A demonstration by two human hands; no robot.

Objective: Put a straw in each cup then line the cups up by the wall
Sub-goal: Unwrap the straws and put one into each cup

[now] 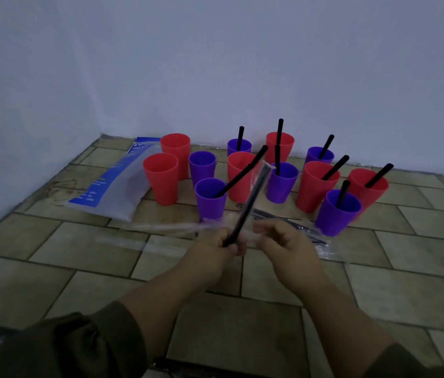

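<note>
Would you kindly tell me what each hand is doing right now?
Left hand: grips the long black plastic straw.
Right hand: fingers curled beside the straw; whether it holds anything cannot be told.

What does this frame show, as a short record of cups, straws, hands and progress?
cups: twelve, six red and six purple, clustered on the floor near the wall, not lined up
with straw: eight
without straw: left red cup, back red cup, purple cup; middle red cup looks empty
left hand: grips wrapped straw
right hand: by the wrapper, grip blurred
also: spare straws, bag
</note>
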